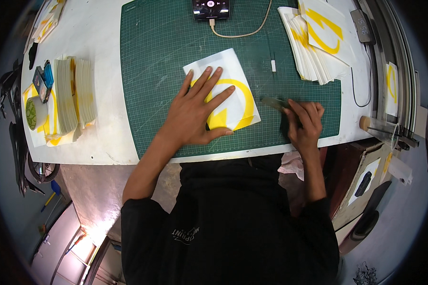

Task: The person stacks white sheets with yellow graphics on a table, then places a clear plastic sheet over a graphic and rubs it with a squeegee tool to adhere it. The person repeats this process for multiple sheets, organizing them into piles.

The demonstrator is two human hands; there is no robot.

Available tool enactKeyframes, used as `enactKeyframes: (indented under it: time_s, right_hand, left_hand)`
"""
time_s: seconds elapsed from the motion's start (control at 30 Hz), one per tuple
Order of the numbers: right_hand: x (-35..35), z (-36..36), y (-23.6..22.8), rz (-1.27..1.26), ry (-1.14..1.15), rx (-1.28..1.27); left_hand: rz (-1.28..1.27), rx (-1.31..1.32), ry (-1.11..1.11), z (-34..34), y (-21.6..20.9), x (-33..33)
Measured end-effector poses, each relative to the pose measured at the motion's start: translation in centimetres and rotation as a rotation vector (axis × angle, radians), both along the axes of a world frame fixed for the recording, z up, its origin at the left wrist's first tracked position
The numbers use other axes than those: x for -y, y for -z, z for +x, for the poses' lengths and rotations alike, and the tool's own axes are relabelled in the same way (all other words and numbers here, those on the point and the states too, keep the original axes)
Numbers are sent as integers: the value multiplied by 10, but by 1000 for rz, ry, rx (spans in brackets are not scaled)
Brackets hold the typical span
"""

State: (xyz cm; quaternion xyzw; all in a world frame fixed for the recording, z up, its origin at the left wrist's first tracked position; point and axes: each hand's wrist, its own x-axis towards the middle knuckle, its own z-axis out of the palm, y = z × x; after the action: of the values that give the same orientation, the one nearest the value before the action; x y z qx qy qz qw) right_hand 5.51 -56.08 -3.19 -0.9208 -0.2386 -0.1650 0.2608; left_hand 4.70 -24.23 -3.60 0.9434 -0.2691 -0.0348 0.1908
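A white sheet with a yellow printed design (247, 102), apparently folded, lies at a slant on the green cutting mat (161, 57). My left hand (190, 116) rests on it with the fingers spread, the palm reaching over its left edge. To the right of the sheet, my right hand (306, 123) has its fingers closed on a thin, flat, blade-like tool (274, 103). The tool is smeared by motion, so its exact kind is unclear. Its tip points left toward the sheet, with a small gap of mat between them.
Stacks of folded paper (66, 97) stand at the left, beside small boxes (42, 84) and a round container (32, 114). More printed sheets (314, 66) lie fanned at the back right. A phone (210, 10) with a cable (238, 36) sits at the far edge.
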Motion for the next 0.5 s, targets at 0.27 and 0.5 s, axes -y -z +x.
enactKeyframes:
  time_s: [0.27, 0.5]
  right_hand:
    - [-35, -37, 13, -44, 0, -79]
    - [-90, -22, 5, 60, -135, -76]
  left_hand:
    - [125, -7, -246, -35, -19, -12]
    - [-100, 30, -431, -41, -21, -48]
